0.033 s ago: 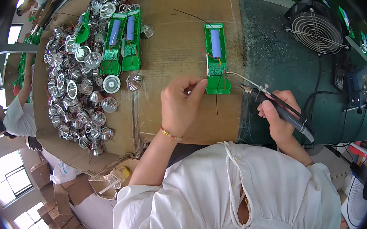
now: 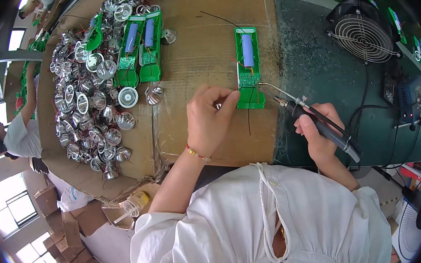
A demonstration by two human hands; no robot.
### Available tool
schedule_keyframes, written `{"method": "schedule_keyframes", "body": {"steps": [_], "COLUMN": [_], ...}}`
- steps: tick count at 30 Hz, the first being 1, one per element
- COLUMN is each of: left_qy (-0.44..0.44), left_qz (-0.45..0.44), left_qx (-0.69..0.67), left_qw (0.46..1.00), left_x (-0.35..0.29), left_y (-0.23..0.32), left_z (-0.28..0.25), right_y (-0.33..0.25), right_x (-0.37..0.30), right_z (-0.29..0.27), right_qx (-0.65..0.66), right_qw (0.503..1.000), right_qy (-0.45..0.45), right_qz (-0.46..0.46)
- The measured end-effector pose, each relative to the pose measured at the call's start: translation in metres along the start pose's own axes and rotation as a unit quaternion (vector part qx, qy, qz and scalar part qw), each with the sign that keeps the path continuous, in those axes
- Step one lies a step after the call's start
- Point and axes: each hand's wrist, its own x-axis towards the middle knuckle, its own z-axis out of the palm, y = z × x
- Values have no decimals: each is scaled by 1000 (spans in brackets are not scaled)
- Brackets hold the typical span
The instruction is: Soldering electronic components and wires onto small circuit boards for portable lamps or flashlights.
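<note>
A green plastic housing (image 2: 244,101) lies upright on the cardboard, holding a blue-purple cylindrical battery (image 2: 247,50) and a small green circuit board (image 2: 248,80) with thin wires. At the board's left edge is my left hand (image 2: 209,114), thumb and forefinger pinched together; whatever is between them is too small to make out. My right hand (image 2: 320,129) grips a soldering iron (image 2: 326,130) by its black handle. A bent metal solder-feed tube (image 2: 282,91) runs along the iron, its end at the board's right side. The iron's tip is just right of the housing.
Left of the work is a heap of silver reflector cups (image 2: 85,102) in a cardboard box (image 2: 51,140). Two more green housings with batteries (image 2: 151,69) lie against it. A black fan with a wire grille (image 2: 362,35) stands far right, near a blue box-shaped device (image 2: 410,101) and cables.
My left hand has shifted very slightly to the right at the board's edge. The iron and the housing look almost unmoved.
</note>
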Motion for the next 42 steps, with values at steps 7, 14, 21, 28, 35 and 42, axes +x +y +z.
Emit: {"method": "schedule_keyframes", "body": {"steps": [7,14,21,28,35,42], "left_qy": [16,18,15,13,-21,-38], "left_qz": [26,14,-7,-5,65,69], "left_qx": [-10,2,-1,-2,13,40], "left_qw": [999,1000,1000,1000,998,996], "left_x": [12,15,18,17,13,18], "left_y": [-1,-2,2,0,4,1], "left_z": [12,15,14,13,8,11], "right_y": [2,3,5,2,0,3], "right_x": [10,15,12,10,7,6], "right_z": [12,15,11,8,5,7], "right_qx": [11,39,106,96,66,56], "right_qw": [999,996,987,991,994,994], "right_qy": [17,6,46,30,27,26], "right_qz": [36,77,109,88,77,92]}}
